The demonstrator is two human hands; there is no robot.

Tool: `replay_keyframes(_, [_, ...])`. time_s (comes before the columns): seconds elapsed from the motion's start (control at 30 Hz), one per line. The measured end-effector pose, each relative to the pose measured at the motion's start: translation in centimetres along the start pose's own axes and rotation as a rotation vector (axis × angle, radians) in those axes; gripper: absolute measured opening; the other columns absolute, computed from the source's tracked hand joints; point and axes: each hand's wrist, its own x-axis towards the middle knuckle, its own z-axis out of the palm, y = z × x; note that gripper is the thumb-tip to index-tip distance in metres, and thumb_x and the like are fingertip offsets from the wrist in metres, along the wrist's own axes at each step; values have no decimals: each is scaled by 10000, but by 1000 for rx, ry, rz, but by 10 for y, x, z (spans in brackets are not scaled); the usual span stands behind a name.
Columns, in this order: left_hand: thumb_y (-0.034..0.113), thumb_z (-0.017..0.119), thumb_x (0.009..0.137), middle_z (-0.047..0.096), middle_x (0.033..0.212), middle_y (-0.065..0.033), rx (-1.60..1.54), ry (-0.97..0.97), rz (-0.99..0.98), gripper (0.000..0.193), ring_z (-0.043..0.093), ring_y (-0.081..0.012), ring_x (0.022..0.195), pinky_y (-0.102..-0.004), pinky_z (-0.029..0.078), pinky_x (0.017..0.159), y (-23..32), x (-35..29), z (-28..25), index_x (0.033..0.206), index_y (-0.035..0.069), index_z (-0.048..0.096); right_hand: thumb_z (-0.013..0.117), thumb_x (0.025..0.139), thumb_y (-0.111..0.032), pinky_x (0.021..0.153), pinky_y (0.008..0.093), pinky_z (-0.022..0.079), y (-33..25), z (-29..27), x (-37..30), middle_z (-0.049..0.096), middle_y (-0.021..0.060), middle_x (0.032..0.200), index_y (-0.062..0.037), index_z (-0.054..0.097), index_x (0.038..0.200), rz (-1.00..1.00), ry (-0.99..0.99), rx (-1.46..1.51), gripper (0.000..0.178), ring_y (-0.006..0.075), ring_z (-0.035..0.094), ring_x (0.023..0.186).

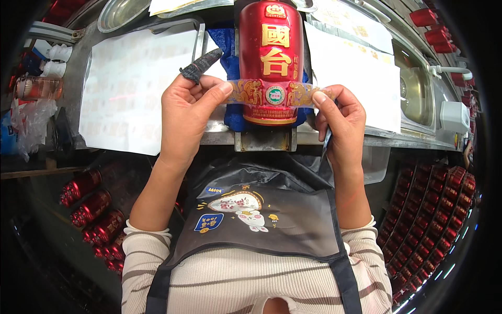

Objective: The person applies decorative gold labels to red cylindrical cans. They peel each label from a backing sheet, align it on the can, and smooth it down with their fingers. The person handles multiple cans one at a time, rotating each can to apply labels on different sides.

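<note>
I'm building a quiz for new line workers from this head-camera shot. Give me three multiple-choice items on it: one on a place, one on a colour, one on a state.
1. Where does the red bottle lie?
A. In a metal cradle padded with blue cloth
B. In the steel sink
C. On the person's lap

2. What colour are the bottles stacked in rows at lower right?
A. Green
B. Red
C. White

3. How is the clear label strip held?
A. Crumpled in one fist
C. Lying loose on the white sheet
B. Stretched between both hands across the bottle

Answers:
1 A: blue cloth shows beside the bottle, on the bench's metal holder.
2 B: the rows are glossy red.
3 B: the left hand pinches one end and the right hand the other, with the strip taut over the bottle's lower part.
</note>
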Motion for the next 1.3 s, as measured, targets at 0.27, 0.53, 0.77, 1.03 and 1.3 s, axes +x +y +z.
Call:
replay_keyframes(0.27, [26, 721, 886, 704, 865, -47, -7, -5, -11, 86, 656, -88, 796, -236, 535, 771, -3, 3, 0, 954, 8, 670, 711, 919, -130, 438, 169, 316, 2, 1, 1, 602, -37, 736, -51, 629, 890, 17, -2, 20, 117, 1, 459, 529])
replay_keyframes(0.53, [21, 714, 896, 721, 883, -66, -34, -8, -37, 91, 677, -100, 806, -237, 539, 759, -7, 3, 5, 974, -3, 671, 706, 915, -82, 525, 172, 316, 6, 4, 3, 622, -45, 772, -55, 650, 882, 50, -28, 61, 70, -9, 466, 628])
replay_keyframes(0.77, [28, 715, 898, 722, 885, -74, -47, -8, -50, 97, 680, -104, 802, -224, 533, 742, -8, 4, 7, 976, -9, 672, 707, 917, -87, 561, 163, 344, 10, 6, 7, 634, -33, 828, -39, 643, 912, 31, -65, 68, 80, -7, 487, 677])
replay_keyframes(1.03, [49, 657, 938, 695, 1108, -74, 149, 40, 26, 427, 659, -124, 925, -269, 519, 811, -12, 5, 4, 1353, 14, 562, 643, 931, -79, 447, 176, 360, 13, 6, 9, 660, 31, 894, 0, 606, 1116, -5, 39, -25, 205, 10, 461, 528])
replay_keyframes(1.3, [188, 718, 940, 562, 1380, -126, 34, -98, 108, 621, 547, -160, 1220, -313, 444, 1032, -15, -1, 16, 1458, -5, 435, 589, 959, -48, 574, 159, 375, 5, 1, 4, 615, 73, 1170, 5, 591, 1183, -88, 80, -15, 230, -9, 465, 658])
